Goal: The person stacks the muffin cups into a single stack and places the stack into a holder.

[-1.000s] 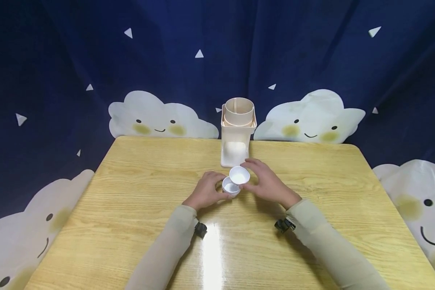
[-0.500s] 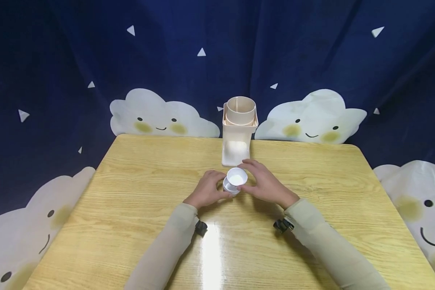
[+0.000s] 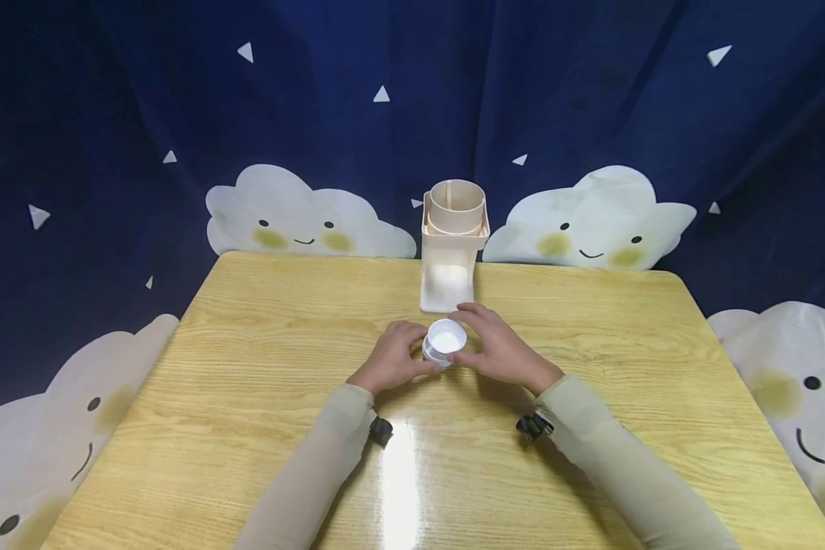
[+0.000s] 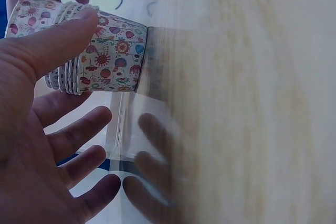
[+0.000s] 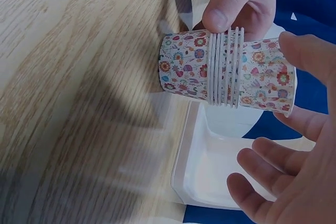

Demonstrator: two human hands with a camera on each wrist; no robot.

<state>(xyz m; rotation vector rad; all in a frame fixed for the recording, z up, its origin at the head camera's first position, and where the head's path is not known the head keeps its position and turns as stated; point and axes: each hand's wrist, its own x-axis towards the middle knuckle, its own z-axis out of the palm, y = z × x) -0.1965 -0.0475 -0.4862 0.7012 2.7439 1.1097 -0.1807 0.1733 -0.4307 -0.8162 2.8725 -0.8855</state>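
Observation:
A stack of flower-patterned paper cups (image 3: 433, 354) (image 4: 105, 59) (image 5: 191, 69) stands on the wooden table (image 3: 282, 428) in front of me. My left hand (image 3: 392, 356) (image 4: 47, 45) holds the stack, thumb on its rims; its other fingers spread loosely below. My right hand (image 3: 498, 347) (image 5: 294, 129) pinches the top cup (image 3: 447, 337) (image 5: 268, 80), which sits partly nested in the stack, white inside facing up. The remaining right fingers hang spread, clear of the cup.
A cream cup dispenser (image 3: 451, 244) (image 5: 210, 166) stands at the table's far edge, just beyond the hands. A dark blue curtain with white clouds (image 3: 302, 221) hangs behind it. Bare tabletop lies left, right and near.
The right hand carried its cup left and down from beside the stack into the stack's mouth. The left hand kept the stack in place.

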